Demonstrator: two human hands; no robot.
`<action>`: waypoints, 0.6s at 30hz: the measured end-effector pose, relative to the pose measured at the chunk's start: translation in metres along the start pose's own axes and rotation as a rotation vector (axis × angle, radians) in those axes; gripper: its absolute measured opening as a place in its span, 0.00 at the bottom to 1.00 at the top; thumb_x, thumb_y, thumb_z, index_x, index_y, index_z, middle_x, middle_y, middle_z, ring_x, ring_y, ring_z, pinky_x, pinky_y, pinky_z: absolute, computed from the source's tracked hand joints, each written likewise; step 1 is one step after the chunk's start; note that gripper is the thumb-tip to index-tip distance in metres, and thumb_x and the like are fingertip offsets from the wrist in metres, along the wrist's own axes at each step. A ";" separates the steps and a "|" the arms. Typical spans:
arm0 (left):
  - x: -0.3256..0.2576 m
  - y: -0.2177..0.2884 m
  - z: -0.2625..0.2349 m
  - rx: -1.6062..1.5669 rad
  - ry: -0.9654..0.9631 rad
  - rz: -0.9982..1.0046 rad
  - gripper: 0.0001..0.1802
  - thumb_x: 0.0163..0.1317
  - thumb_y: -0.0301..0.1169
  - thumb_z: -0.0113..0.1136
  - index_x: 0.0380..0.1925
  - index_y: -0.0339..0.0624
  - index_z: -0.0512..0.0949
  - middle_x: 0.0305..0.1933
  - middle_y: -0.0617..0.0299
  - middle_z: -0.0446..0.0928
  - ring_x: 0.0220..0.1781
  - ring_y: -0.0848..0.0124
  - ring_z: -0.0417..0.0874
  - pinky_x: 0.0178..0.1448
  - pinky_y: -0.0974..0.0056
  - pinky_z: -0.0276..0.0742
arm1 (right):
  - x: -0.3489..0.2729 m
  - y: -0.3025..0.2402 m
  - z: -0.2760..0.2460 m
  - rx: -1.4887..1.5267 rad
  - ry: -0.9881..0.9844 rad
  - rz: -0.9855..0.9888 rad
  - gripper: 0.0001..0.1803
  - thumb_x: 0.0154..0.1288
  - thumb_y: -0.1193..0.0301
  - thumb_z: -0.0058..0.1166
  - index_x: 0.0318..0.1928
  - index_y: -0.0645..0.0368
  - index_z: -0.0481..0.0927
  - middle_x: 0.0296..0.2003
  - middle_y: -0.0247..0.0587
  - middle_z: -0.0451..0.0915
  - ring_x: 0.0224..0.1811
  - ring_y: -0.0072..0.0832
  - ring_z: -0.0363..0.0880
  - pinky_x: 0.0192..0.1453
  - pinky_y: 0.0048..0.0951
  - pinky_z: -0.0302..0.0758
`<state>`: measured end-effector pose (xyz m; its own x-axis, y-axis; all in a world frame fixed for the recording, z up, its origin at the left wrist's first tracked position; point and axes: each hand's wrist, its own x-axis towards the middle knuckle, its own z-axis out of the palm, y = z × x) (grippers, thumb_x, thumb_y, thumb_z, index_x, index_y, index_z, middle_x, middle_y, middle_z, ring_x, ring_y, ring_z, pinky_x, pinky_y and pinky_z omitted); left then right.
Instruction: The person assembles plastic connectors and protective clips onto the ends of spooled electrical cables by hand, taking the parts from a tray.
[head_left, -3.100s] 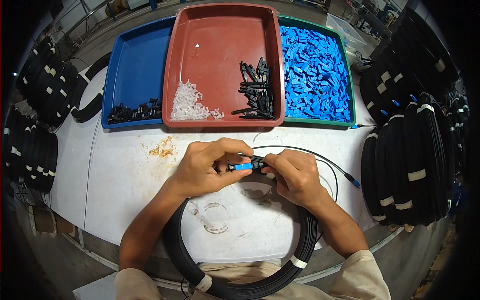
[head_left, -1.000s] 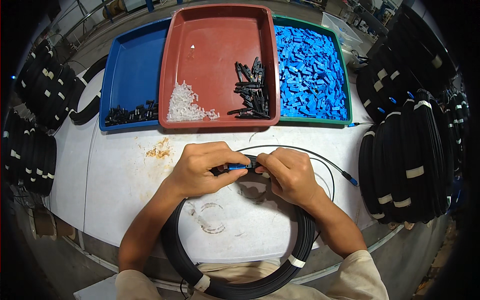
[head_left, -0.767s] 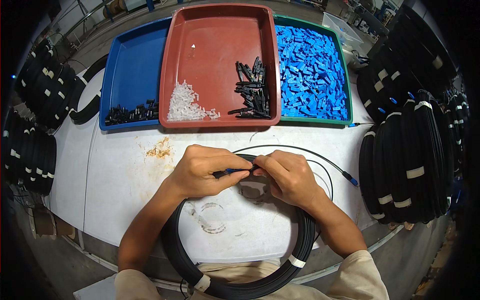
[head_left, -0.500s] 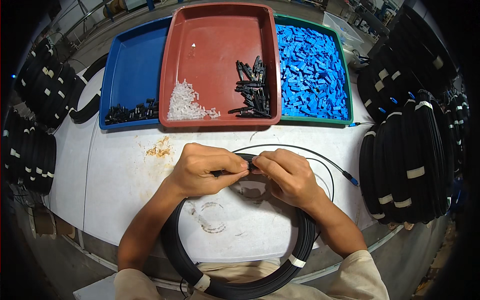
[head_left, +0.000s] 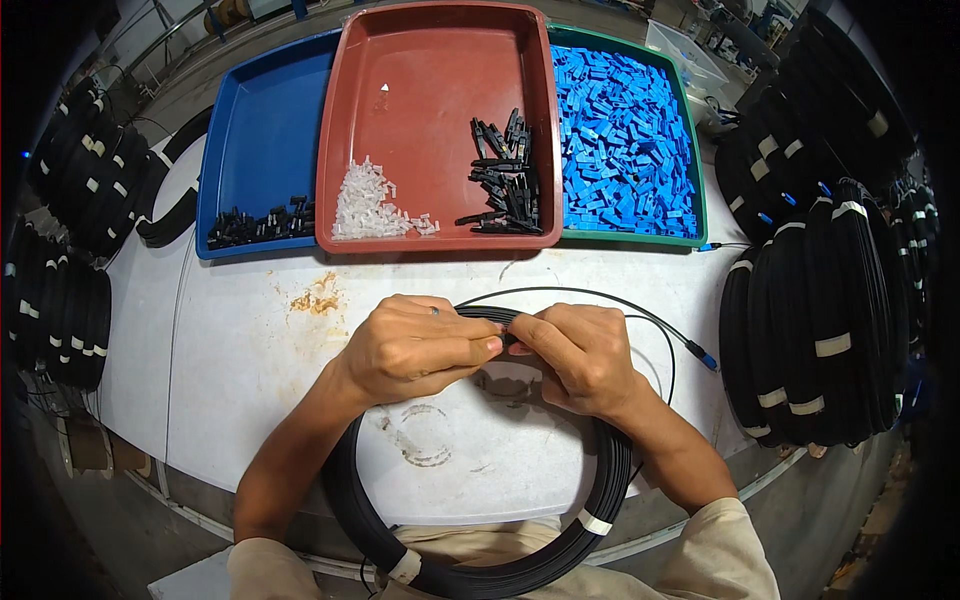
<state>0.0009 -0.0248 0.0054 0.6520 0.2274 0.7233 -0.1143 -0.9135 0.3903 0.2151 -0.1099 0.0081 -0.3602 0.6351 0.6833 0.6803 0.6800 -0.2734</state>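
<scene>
A thick coil of black cable (head_left: 610, 470), banded with white tape, rests on the table's near edge and over my lap. At its far side, my left hand (head_left: 415, 350) and my right hand (head_left: 575, 350) meet with fingers pinched together. Between their fingertips sits something small and dark, mostly hidden; I cannot tell whether it is a cable end or a small part. A small shiny bit (head_left: 434, 311) shows at my left fingers. Beyond the right hand, a cable end with a blue-tipped connector (head_left: 705, 358) lies on the white table.
Across the back stand a blue tray (head_left: 265, 120) with black parts, a red tray (head_left: 430, 80) with clear sleeves and black connector pieces, and a green tray (head_left: 698, 225) full of blue housings. Stacked black cable coils (head_left: 820, 330) flank the right side; more coils (head_left: 60, 310) stand left.
My left hand has turned slightly and its fingers have curled closer, bringing the small shiny bit into sight. The right hand has barely moved, and the coil stays in place.
</scene>
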 end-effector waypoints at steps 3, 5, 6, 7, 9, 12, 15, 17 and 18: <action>0.000 0.000 -0.001 0.029 -0.022 0.023 0.07 0.52 0.21 0.75 0.32 0.38 0.88 0.34 0.54 0.89 0.28 0.66 0.89 0.32 0.67 0.84 | -0.002 0.002 0.000 0.039 -0.078 0.065 0.17 0.45 0.79 0.65 0.40 0.62 0.83 0.24 0.37 0.79 0.22 0.33 0.80 0.23 0.34 0.74; 0.000 -0.001 -0.002 0.036 -0.037 0.035 0.08 0.51 0.20 0.76 0.33 0.37 0.89 0.33 0.51 0.89 0.28 0.65 0.90 0.31 0.68 0.84 | -0.003 0.004 0.004 0.064 -0.133 0.101 0.16 0.47 0.79 0.65 0.40 0.62 0.83 0.24 0.37 0.79 0.22 0.34 0.80 0.24 0.34 0.75; 0.001 -0.001 -0.002 0.016 -0.023 0.018 0.08 0.50 0.20 0.76 0.32 0.37 0.89 0.33 0.51 0.89 0.28 0.65 0.90 0.31 0.68 0.84 | -0.003 0.003 0.006 0.075 -0.073 0.086 0.15 0.48 0.79 0.65 0.40 0.62 0.83 0.25 0.36 0.79 0.22 0.33 0.80 0.24 0.34 0.75; 0.001 0.000 -0.003 -0.003 -0.010 0.001 0.08 0.49 0.19 0.77 0.31 0.37 0.88 0.33 0.51 0.89 0.28 0.65 0.90 0.31 0.68 0.84 | -0.002 0.003 0.008 0.087 -0.014 0.070 0.14 0.49 0.79 0.65 0.40 0.62 0.84 0.25 0.36 0.80 0.23 0.33 0.80 0.24 0.34 0.75; 0.001 0.003 -0.003 -0.040 -0.003 -0.097 0.07 0.50 0.20 0.76 0.31 0.37 0.88 0.33 0.54 0.89 0.29 0.65 0.90 0.33 0.67 0.85 | 0.002 0.001 0.009 0.057 0.042 0.038 0.15 0.49 0.79 0.66 0.40 0.62 0.84 0.27 0.36 0.81 0.23 0.33 0.80 0.24 0.34 0.74; 0.000 0.005 -0.002 -0.104 0.011 -0.216 0.07 0.51 0.22 0.76 0.30 0.37 0.88 0.33 0.57 0.89 0.31 0.65 0.91 0.35 0.67 0.87 | 0.003 0.000 0.005 -0.022 0.089 -0.020 0.15 0.47 0.78 0.65 0.40 0.62 0.83 0.29 0.36 0.83 0.22 0.32 0.79 0.24 0.33 0.74; 0.002 0.004 -0.002 -0.087 0.016 -0.166 0.07 0.50 0.22 0.76 0.30 0.38 0.88 0.33 0.57 0.89 0.31 0.65 0.91 0.35 0.67 0.87 | 0.002 -0.002 0.000 -0.067 0.059 -0.035 0.16 0.46 0.78 0.65 0.40 0.61 0.83 0.29 0.36 0.83 0.22 0.31 0.79 0.24 0.32 0.74; 0.003 0.003 -0.001 -0.045 0.012 -0.091 0.07 0.50 0.22 0.76 0.30 0.38 0.88 0.33 0.57 0.89 0.31 0.65 0.91 0.35 0.67 0.86 | 0.000 -0.002 -0.002 -0.065 0.040 -0.023 0.17 0.45 0.78 0.64 0.40 0.61 0.84 0.29 0.36 0.83 0.22 0.31 0.79 0.24 0.32 0.74; 0.003 0.001 0.001 -0.016 0.016 -0.022 0.07 0.49 0.20 0.76 0.29 0.37 0.87 0.32 0.55 0.89 0.28 0.65 0.90 0.31 0.68 0.84 | -0.001 0.000 -0.002 -0.022 -0.006 0.008 0.18 0.44 0.77 0.64 0.41 0.60 0.84 0.29 0.36 0.83 0.22 0.31 0.80 0.24 0.32 0.74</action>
<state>0.0030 -0.0256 0.0075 0.6428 0.2528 0.7231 -0.1121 -0.9028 0.4153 0.2168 -0.1113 0.0093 -0.3585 0.6426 0.6772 0.6971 0.6668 -0.2636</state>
